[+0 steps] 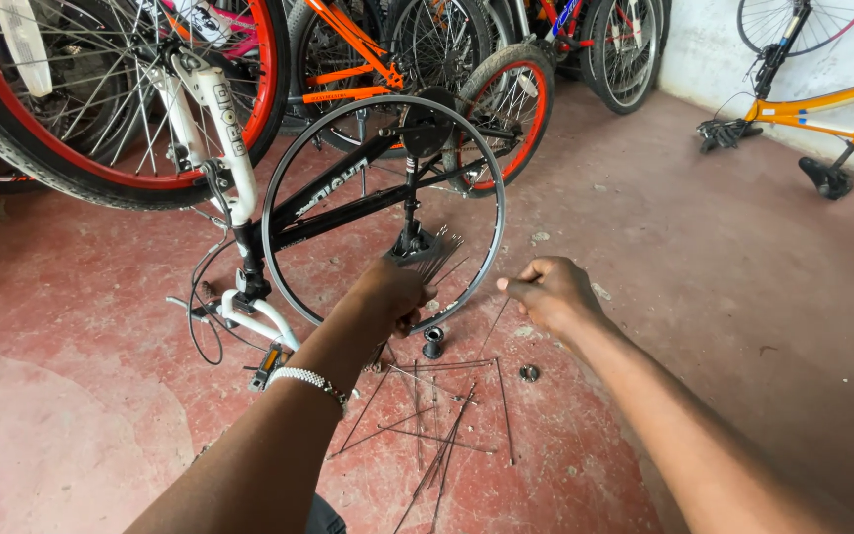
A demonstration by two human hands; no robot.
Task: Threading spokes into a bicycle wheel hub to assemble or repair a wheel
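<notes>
Left hand [392, 297] grips a bundle of spokes [437, 255] by the bare rim [284, 178]; right hand [549, 294] pinches 1 spoke [495, 322].

Left hand [392, 297] fingers hidden behind hub [415, 245]; spoke in right hand [549, 294] too thin.

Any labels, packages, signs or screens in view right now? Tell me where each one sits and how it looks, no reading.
White lettering decal: along the black bike frame tube behind the bare rim, slanted, beyond the left hand.
Dark lettering decal: down the white fork leg, upper left, vertical strip.
No packages, signs or screens show; the right hand pinches a thin spoke.
</notes>
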